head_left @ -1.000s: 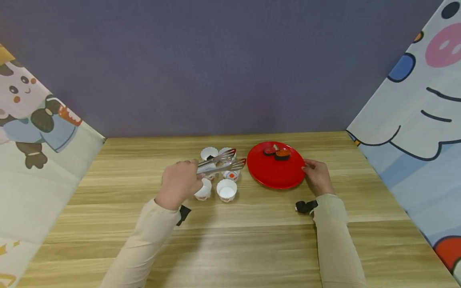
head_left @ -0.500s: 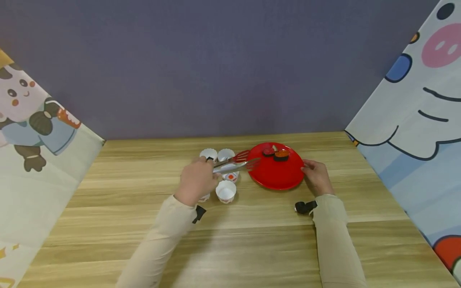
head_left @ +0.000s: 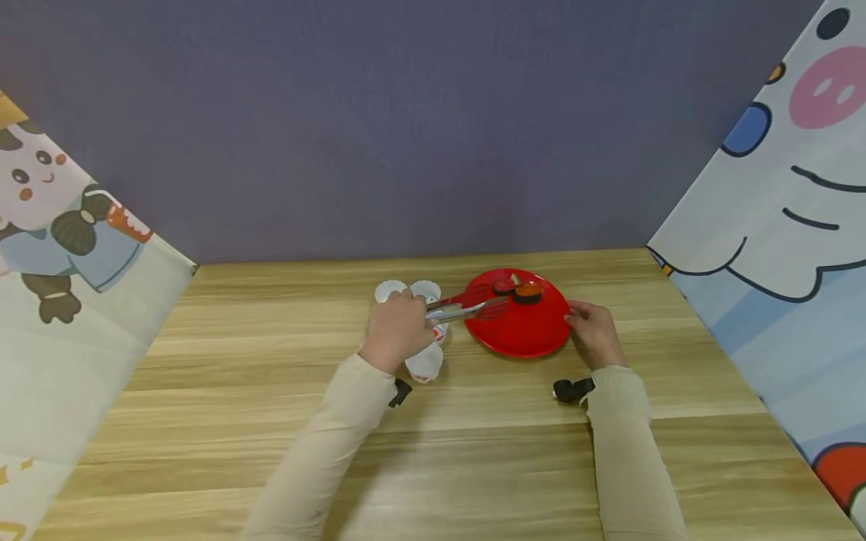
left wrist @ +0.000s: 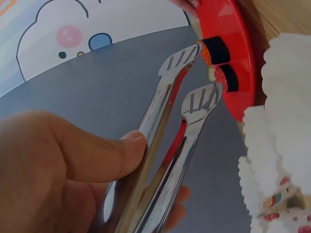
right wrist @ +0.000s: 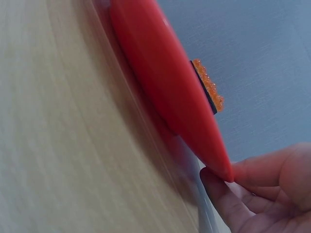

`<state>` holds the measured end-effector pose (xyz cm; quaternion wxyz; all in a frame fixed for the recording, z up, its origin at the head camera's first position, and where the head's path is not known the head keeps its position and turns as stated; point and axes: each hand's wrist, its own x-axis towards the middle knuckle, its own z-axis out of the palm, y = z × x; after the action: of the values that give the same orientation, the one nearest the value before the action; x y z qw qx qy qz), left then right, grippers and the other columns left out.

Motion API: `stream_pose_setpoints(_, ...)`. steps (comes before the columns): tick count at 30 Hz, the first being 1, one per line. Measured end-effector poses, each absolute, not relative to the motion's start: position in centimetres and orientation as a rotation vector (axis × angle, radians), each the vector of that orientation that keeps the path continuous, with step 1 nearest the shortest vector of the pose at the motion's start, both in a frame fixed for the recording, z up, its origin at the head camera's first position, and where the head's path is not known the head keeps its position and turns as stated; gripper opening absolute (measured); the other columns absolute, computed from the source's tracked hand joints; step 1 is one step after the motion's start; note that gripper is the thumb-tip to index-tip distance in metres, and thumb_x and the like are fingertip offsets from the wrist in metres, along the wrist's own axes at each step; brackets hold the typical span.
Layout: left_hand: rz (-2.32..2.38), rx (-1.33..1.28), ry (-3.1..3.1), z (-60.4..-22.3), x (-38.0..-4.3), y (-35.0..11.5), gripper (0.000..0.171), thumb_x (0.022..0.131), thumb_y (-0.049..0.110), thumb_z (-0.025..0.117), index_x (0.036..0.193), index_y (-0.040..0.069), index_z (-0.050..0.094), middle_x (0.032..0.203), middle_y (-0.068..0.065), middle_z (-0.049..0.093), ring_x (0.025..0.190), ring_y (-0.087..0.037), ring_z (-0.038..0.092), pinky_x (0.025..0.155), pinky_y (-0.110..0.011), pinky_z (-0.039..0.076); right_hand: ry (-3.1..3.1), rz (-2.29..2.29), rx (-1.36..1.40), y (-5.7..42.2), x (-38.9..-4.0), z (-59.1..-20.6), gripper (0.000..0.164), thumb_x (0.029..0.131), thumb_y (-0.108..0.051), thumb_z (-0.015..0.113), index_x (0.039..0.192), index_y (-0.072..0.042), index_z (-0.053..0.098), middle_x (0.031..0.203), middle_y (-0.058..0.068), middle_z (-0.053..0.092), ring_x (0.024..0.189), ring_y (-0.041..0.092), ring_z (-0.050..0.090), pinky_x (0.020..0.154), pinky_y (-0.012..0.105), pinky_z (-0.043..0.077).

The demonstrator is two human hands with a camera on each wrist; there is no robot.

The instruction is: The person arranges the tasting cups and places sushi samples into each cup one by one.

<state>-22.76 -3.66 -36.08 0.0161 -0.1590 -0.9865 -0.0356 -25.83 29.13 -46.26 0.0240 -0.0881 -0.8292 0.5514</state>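
Note:
My left hand (head_left: 399, 330) grips metal tongs (left wrist: 154, 109) with slotted ends, the thumb pressed on one arm. The tong arms stand apart with nothing between them, and their ends are over the left part of a red plate (head_left: 521, 334). Two sushi pieces wrapped in black sit near the plate's back edge: one topped with orange roe (head_left: 528, 291), the other with a red topping (head_left: 504, 285) and a bit of green. In the left wrist view the tips appear close beside both pieces. My right hand (head_left: 595, 330) pinches the plate's right rim between thumb and fingers.
White scalloped cups (head_left: 424, 364) stand left of the plate, partly hidden by my left hand. One holds a white piece with an orange-red centre (head_left: 437, 332). A dark blue-grey panel (head_left: 419, 150) rises behind the wooden table (head_left: 473, 466), with cartoon-printed panels on both sides.
My left hand has moved right with the tongs, from above the cups to the plate's left part. The right hand keeps its hold on the rim, and the sushi pieces have not moved.

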Motion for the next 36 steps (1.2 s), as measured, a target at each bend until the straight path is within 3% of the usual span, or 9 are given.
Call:
stream_pose_setpoints(8,-0.081,-0.556,-3.029,-37.0,-23.6,-2.3,0.031,0.088,0.037,0.059,0.091,0.007,0.063,0.084,-0.007,0.057,0.08,-0.024,0.057,0.063,-0.039,0.051,-2.605,1.655,-0.273,29.1,-25.8,-46.3,0.038,0.093,0.002,0.046,0.128,0.016,0.046,0.127,0.031,0.051,0.118,0.034,0.049,0.072,0.006,0.04)
stream_pose_setpoints(16,-0.117,-0.545,-3.009,-37.1,-24.2,-0.9,0.032,0.089,0.035,0.062,0.099,0.005,0.069,0.096,-0.009,0.062,0.087,-0.024,0.057,0.067,-0.037,0.052,-2.613,1.644,-0.265,29.3,-25.8,-46.2,0.039,0.093,0.0,0.046,0.128,0.016,0.046,0.129,0.031,0.05,0.121,0.036,0.048,0.074,0.008,0.039)
stream_pose_setpoints(22,-0.138,-0.512,-3.053,-37.4,-24.8,0.1,0.025,0.087,0.03,0.059,0.089,0.007,0.069,0.098,-0.009,0.061,0.086,-0.025,0.055,0.062,-0.039,0.051,-2.607,1.647,-0.274,29.3,-25.9,-46.2,0.039,0.092,0.001,0.046,0.129,0.015,0.046,0.129,0.03,0.05,0.121,0.035,0.048,0.075,0.008,0.039)
stream_pose_setpoints(36,-0.119,-0.478,-3.085,-38.4,-25.6,1.8,0.024,0.084,0.033,0.064,0.091,0.01,0.068,0.099,-0.006,0.063,0.093,-0.024,0.056,0.065,-0.037,0.052,-2.612,1.653,-0.309,29.2,-25.8,-46.1,0.039,0.093,-0.001,0.046,0.129,0.013,0.047,0.129,0.029,0.051,0.118,0.032,0.049,0.074,0.008,0.041)
